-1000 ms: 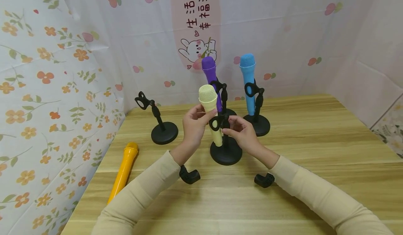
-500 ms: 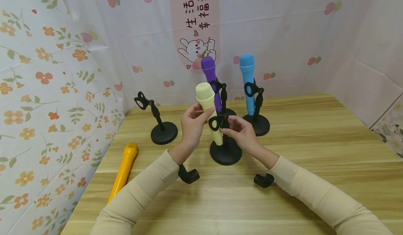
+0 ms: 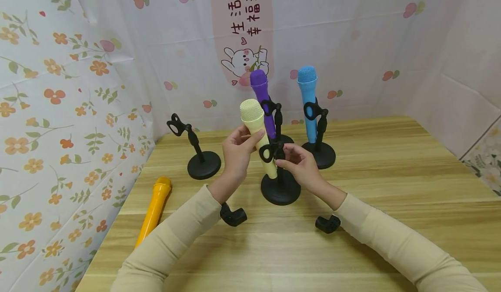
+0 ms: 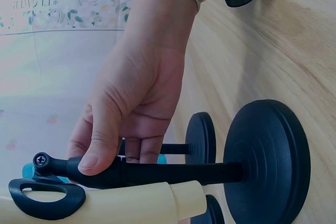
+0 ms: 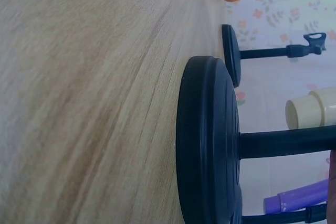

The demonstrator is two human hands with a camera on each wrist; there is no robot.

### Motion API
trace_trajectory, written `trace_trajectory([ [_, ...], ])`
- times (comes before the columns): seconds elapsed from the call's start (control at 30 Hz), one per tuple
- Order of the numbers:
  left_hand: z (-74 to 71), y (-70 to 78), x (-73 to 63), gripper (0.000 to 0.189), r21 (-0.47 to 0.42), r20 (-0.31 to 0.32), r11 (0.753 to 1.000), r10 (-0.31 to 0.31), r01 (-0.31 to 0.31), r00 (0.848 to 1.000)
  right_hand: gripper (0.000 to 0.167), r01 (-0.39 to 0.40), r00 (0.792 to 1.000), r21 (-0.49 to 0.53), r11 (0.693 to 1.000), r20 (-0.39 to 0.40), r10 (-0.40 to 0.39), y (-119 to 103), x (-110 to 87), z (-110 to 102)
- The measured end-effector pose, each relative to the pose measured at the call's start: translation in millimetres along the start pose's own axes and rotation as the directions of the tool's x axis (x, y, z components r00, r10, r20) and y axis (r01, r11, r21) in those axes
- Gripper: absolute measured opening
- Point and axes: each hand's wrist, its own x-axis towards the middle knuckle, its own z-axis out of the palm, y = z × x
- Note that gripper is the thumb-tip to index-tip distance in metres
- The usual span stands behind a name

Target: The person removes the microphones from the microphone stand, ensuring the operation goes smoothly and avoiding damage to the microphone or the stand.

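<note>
My left hand (image 3: 236, 155) grips a cream microphone (image 3: 252, 111) just below its head, tilted with the head up and to the left. The microphone's body passes through the clip ring (image 4: 47, 199) of a black desk stand (image 3: 281, 192). On the other side, my right hand (image 3: 303, 164) pinches that stand's neck between thumb and fingers, plain in the left wrist view. The round base rests on the table. Just behind, a purple microphone (image 3: 259, 81) sits in its own stand, and a blue microphone (image 3: 308, 87) stands in another to the right.
A black stand (image 3: 203, 165) with a bare clip is at the left. An orange microphone (image 3: 154, 205) lies on the wooden table (image 3: 282, 248) near its left edge. Black wrist-camera pieces (image 3: 233, 216) show by the cuffs. A patterned curtain (image 3: 176, 44) hangs behind.
My left hand has drawn the cream microphone slightly up and to the left through the clip. My right hand and the stand have stayed in place.
</note>
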Motion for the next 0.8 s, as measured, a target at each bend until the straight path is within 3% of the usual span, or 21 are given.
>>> trace_trajectory([
  [0.8, -1.9, 9.0, 7.8, 0.025, -0.069, -0.002, 0.998, -0.010, 0.010, 1.000, 0.033, -0.014, 1.000, 0.001, 1.000, -0.002, 0.014, -4.3, -0.2, 1.1],
])
